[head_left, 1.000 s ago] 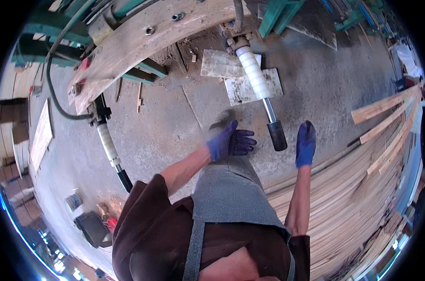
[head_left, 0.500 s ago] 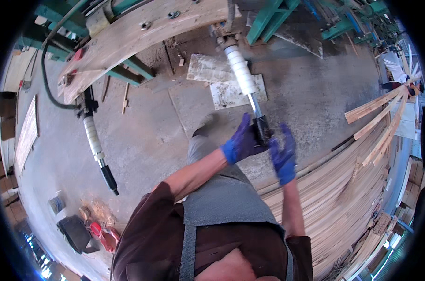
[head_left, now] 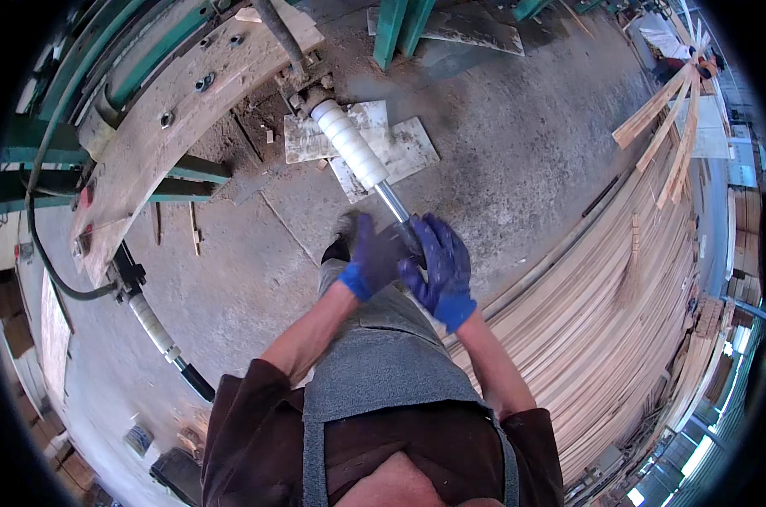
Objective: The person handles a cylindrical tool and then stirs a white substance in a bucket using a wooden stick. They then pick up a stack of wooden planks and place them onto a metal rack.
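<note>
Since prev. frames: both hands have come up off the apron front and closed in on the lever handle [head_left: 362, 160]; I now see them stacked at its near end, where 1 s ago they hung apart and clear of it.

Hand state: left hand [head_left: 373, 258] wraps the dark grip end, fingers curled round it. Right hand [head_left: 438, 266] sits touching the left, just to its right, fingers folded over the same end. Both in blue gloves. Whether the right fully clamps the bar or only covers the left, I cannot tell.

Lever: long axis runs from the hands up and away to the left, white ribbed sleeve mid-length, bare metal shaft betw. sleeve and hands. Far end pins into a bracket under the curved timber beam [head_left: 172, 127].

Judgement: two-hand hold at the extreme end gives max. leverage about that pivot.

A second lever [head_left: 159, 334], same type, hangs well left of the left hand, unattended. Board stack [head_left: 619, 279] lies right of the right hand. Flat offcuts [head_left: 400, 152] lie on the concrete beyond the hands.
</note>
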The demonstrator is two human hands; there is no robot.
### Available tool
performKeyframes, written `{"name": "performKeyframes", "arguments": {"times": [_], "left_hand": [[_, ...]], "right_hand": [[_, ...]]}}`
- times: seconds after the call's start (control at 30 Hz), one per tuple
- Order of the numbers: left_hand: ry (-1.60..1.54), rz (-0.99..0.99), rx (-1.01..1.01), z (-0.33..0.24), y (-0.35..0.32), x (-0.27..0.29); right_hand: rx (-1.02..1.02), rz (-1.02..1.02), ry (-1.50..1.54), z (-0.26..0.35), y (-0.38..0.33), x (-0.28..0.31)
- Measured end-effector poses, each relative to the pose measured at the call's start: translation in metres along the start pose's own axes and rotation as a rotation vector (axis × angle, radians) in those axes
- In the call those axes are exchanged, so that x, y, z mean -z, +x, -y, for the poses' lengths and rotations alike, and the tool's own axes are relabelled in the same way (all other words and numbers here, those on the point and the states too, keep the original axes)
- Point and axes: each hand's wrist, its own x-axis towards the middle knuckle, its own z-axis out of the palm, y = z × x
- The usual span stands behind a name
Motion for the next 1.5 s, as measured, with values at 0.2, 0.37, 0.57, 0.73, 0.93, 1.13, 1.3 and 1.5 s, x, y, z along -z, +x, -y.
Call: {"name": "performKeyframes", "arguments": {"times": [0.2, 0.37, 0.57, 0.73, 0.93, 1.13, 1.3, 1.5], "left_hand": [[0.005, -0.079, 0.006, -0.016, -0.058, -0.048], [-0.341, 0.44, -0.011, -0.043, -0.081, 0.034], [-0.161, 0.311, 0.042, 0.024, 0.044, 0.031], [-0.11, 0.072, -0.022, -0.012, -0.017, -0.064], [0.082, 0.69, -0.232, -0.073, -0.125, -0.012], [-0.059, -0.214, 0.022, -0.006, -0.014, 0.009], [-0.094, 0.072, -0.032, 0.009, -0.029, -0.06], [-0.142, 0.161, -0.162, -0.05, -0.134, -0.013]], "right_hand": [[-0.839, -0.253, 0.212, -0.131, -0.039, -0.033], [-0.092, -0.097, 0.07, 0.006, -0.016, 0.001], [-0.791, -0.06, 0.381, -0.144, -0.002, -0.026], [-0.222, -0.186, 0.129, -0.032, -0.022, -0.003], [-0.203, 0.117, 0.383, -0.085, -0.036, -0.026], [-0.245, -0.134, 0.15, -0.052, -0.037, -0.006], [-0.086, -0.091, -0.102, -0.107, -0.034, -0.022], [-0.37, -0.169, 0.185, -0.073, -0.058, -0.007]]}}
